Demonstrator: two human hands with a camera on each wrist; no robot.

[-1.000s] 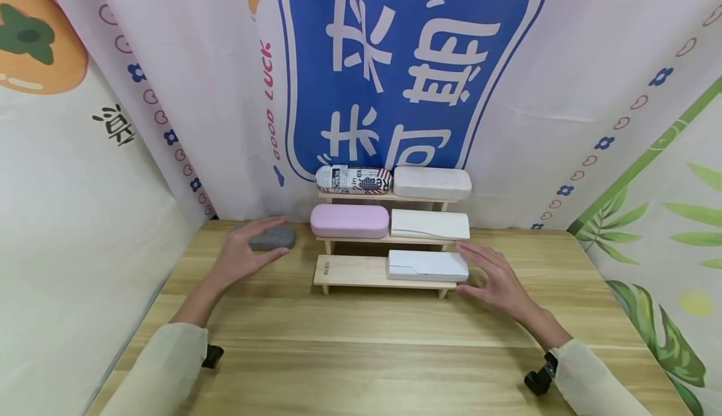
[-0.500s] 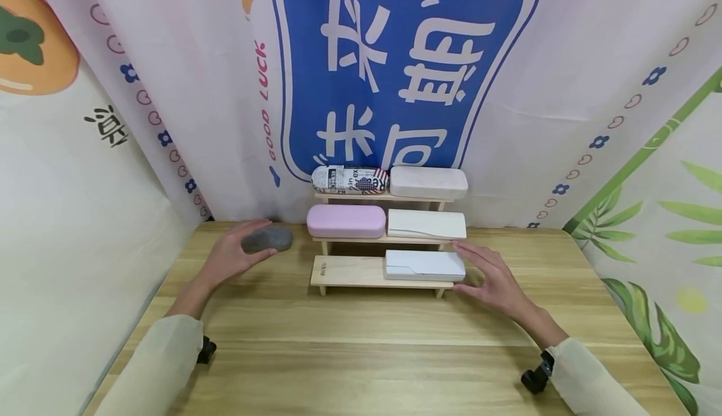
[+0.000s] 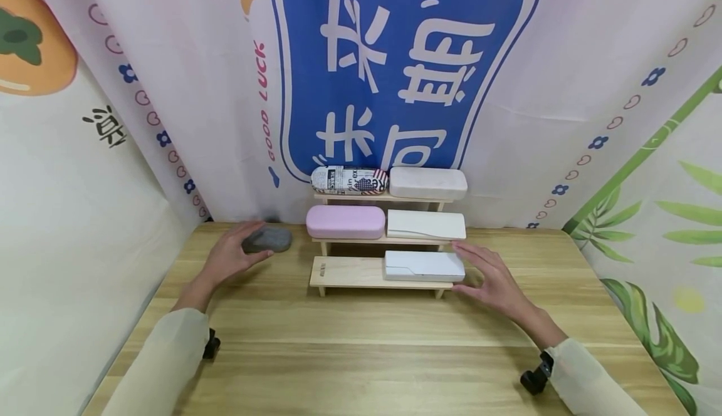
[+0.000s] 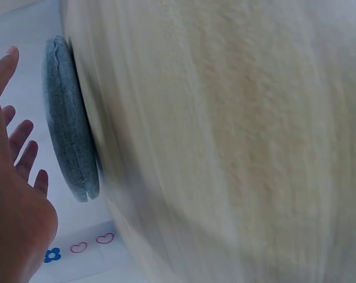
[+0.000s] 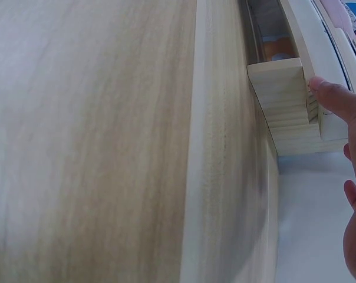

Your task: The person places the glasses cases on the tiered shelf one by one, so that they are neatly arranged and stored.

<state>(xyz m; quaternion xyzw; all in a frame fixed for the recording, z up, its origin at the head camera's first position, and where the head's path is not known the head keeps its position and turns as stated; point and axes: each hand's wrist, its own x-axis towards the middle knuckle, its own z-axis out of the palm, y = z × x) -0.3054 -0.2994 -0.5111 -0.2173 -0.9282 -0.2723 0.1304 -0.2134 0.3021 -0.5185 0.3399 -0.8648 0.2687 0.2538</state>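
Observation:
In the head view my left hand (image 3: 228,253) is beside a grey fabric-covered glasses case (image 3: 267,239) on the table, thumb and fingers spread toward its left end. The left wrist view shows a gap between that hand (image 4: 16,171) and the case (image 4: 69,121). My right hand (image 3: 491,278) is at the right end of a three-step wooden stand (image 3: 350,272), its thumb tip (image 5: 319,85) against the bottom step's end. On that step lies a white glasses case (image 3: 424,265), close to the right fingertips. The bottom step's left half is bare wood.
On the middle step are a pink glasses case (image 3: 345,222) and a cream flap case (image 3: 426,223). A newspaper-print case (image 3: 350,180) and a pale rounded case (image 3: 429,182) sit on the top step. Behind the wooden table (image 3: 361,353) hangs a printed curtain (image 3: 237,121).
My left hand has moved slightly left and drawn back a little from the grey glasses case. The right hand has stayed at the stand's end. The head view has shifted slightly.

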